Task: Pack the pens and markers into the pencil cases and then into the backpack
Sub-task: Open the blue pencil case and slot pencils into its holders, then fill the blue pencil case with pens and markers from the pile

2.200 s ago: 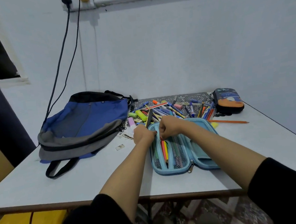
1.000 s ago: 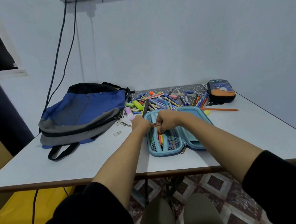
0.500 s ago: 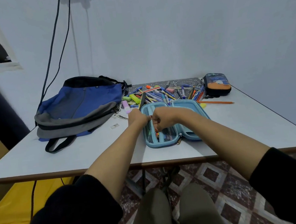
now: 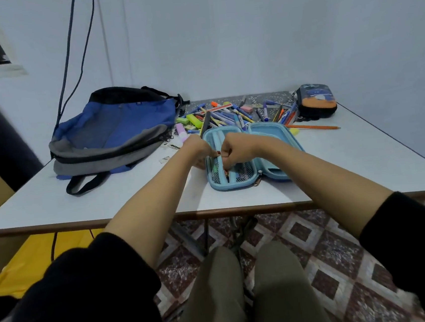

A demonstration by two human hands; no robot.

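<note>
- White table [image 4: 350, 173].
- Blue-grey backpack [image 4: 115, 128]: flat, far left.
- Light-blue pencil case [image 4: 268, 133]: open, centre.
- Pens and markers [image 4: 227, 115]: loose pile behind it.
- Dark pencil case [image 4: 316, 101]: far right.

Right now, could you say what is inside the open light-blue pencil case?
In the pencil case, pens show through mesh, one orange-red. The left hand and right hand hide the upper part.
</note>
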